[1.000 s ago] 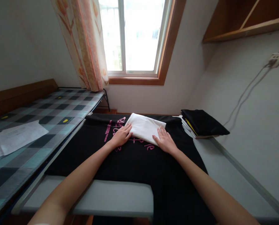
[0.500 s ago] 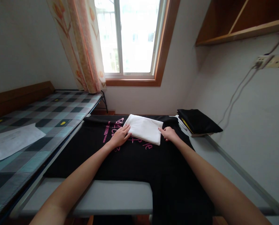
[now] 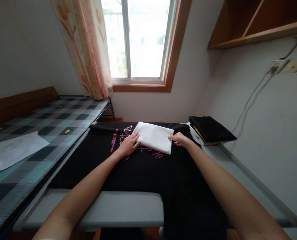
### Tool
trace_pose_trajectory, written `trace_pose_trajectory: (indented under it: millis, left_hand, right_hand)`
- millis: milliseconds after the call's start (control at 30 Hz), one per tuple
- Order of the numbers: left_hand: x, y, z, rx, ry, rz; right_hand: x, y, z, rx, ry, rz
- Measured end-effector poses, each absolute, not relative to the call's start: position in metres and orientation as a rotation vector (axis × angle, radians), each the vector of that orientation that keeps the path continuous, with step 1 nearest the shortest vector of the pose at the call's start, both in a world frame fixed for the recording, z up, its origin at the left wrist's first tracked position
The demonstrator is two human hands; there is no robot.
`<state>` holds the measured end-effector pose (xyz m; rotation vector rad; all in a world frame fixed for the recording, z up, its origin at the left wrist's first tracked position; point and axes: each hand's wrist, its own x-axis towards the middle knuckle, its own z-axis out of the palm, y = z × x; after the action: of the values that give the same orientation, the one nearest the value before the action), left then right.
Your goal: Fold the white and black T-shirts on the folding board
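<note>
On the spread black shirt (image 3: 128,176), white cloth (image 3: 154,136) lies folded; left hand (image 3: 128,145) flat, grip released; right hand (image 3: 182,139) touches edge, grip unclear.

Bedroom, likely in home or dormitory: bed (image 3: 81,108) with checked cover and wooden headboard (image 3: 23,98); floral curtain (image 3: 90,50) beside wood-framed window (image 3: 143,40); wooden wall shelf (image 3: 260,36), wall socket (image 3: 278,66); white tabletop (image 3: 128,208) alongside bed, clothing (image 3: 108,176) laid out.
</note>
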<state>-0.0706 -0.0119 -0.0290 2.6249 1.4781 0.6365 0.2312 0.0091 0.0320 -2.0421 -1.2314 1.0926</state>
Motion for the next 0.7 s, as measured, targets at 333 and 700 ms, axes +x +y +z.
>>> trace_pose_trajectory:
  millis: [333,700]
  left_hand:
    - [-0.07,-0.013,-0.028,2.636,1.48,0.631]
    - [-0.07,-0.012,-0.028,2.628,1.481,0.638]
  right_hand:
    - [0.22,-0.004,0.04,-1.962,-1.175,1.098]
    - [0.215,-0.002,0.041,-1.778,-0.997,1.172]
